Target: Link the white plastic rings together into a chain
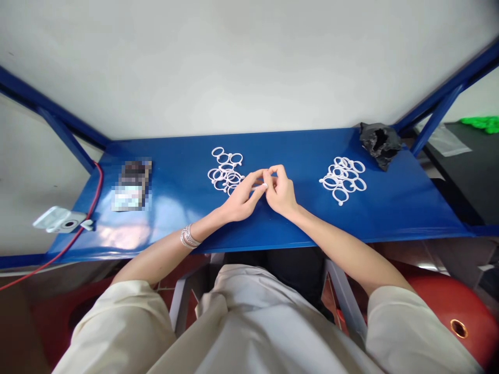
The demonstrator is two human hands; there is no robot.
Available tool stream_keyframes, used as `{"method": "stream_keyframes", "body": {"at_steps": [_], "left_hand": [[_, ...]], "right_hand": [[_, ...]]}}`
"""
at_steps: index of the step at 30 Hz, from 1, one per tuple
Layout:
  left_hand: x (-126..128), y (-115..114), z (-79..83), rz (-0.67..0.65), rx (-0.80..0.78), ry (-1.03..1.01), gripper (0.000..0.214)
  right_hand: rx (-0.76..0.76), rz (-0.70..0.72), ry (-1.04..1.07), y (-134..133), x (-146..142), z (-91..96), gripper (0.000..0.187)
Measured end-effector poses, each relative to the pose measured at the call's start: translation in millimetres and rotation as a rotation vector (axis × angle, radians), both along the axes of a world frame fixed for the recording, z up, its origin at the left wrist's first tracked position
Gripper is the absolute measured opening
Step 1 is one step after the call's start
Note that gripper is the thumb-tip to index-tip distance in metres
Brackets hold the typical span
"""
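Note:
My left hand (242, 200) and my right hand (281, 193) meet above the front middle of the blue table (268, 228), fingertips pinched together. Between them shows a small bit of a white ring (265, 185); the fingers hide most of it. Just beyond my left hand lies a loose pile of thin white rings (227, 167), each with a small knob where I can make it out. A second pile of similar white rings (340, 175) is spread out to the right of my right hand, apart from it.
A crumpled black plastic bag (379, 143) sits at the back right. On the left lie a blurred-out flat object (132, 184), a white camera-like device (62, 220) and a red cable (95, 195). Blue frame bars (64, 132) rise at both ends, with a pale wall behind.

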State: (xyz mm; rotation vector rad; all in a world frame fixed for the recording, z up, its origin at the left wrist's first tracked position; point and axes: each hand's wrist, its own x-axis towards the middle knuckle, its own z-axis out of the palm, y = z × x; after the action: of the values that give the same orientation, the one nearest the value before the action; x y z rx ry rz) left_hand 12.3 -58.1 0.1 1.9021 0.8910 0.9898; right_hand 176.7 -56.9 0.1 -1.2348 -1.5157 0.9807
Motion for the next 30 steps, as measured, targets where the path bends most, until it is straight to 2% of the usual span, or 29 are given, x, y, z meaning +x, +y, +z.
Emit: {"method": "stream_keyframes", "body": {"at_steps": [3, 6, 8, 10, 12, 14, 17, 20, 24, 28, 30], "left_hand": [[0, -2, 5.1, 0.049, 0.061, 0.128, 0.041], [-4, -1, 10.6, 0.093, 0.057, 0.192, 0.041], [-8, 2, 12.4, 0.113, 0.056, 0.191, 0.039], [-11, 6, 12.6, 0.136, 0.065, 0.165, 0.038], [-14, 11, 12.1, 0.177, 0.074, 0.136, 0.036], [-17, 15, 12.1, 0.227, 0.087, 0.123, 0.033], [-20, 18, 13.8, 0.298, 0.111, 0.132, 0.03], [-21, 19, 16.7, 0.357, 0.134, 0.143, 0.028], [-21, 20, 19.1, 0.356, 0.195, 0.158, 0.03], [-22, 21, 18.0, 0.33, 0.239, 0.14, 0.028], [-22, 20, 17.0, 0.336, 0.214, 0.099, 0.02]], "right_hand": [[0.05, -0.017, -0.098, -1, 1, 3.4, 0.036], [0.109, -0.065, -0.223, 11, 11, 9.9, 0.036], [0.132, -0.094, -0.354, 25, 31, 19.0, 0.036], [0.097, -0.118, -0.523, 39, 62, 31.4, 0.033], [-0.018, -0.13, -0.705, 48, 100, 44.4, 0.03], [-0.219, -0.089, -0.855, 52, 135, 54.4, 0.032], [-0.46, -0.061, -0.996, 51, 165, 58.3, 0.033], [-0.509, -0.11, -1.09, 51, 170, 51.5, 0.024], [-0.397, -0.109, -1.111, 52, 163, 45.8, 0.02], [-0.307, -0.132, -1.018, 48, 154, 53.5, 0.022], [-0.197, -0.104, -0.932, 45, 146, 57.5, 0.017]]}}
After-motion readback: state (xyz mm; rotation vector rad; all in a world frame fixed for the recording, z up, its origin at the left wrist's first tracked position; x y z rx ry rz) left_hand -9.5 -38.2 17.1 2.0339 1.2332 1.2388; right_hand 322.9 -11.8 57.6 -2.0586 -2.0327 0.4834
